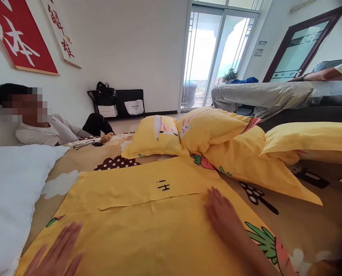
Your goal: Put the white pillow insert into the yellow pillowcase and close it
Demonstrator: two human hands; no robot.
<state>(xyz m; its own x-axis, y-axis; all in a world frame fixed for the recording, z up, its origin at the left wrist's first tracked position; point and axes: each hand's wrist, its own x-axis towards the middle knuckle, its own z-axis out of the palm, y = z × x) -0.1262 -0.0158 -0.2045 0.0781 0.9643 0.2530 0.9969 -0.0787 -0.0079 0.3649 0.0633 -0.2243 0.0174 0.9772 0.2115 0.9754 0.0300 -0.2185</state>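
Observation:
A flat yellow pillowcase (148,214) with carrot prints lies spread on the bed in front of me. My left hand (56,255) rests flat on its near left part, fingers stretched out and slightly blurred. My right hand (221,212) lies flat on its right side, fingers extended toward the flap edge. Neither hand holds anything. Beyond the pillowcase lie stuffed yellow pillows (214,142) with rabbit prints.
A white pillow (12,191) lies at my left. A person in a white top (44,130) sits at the far left by the wall, with glasses (83,144) on the bed nearby. Bags (116,101) stand against the far wall; another person's arm (323,74) shows at right.

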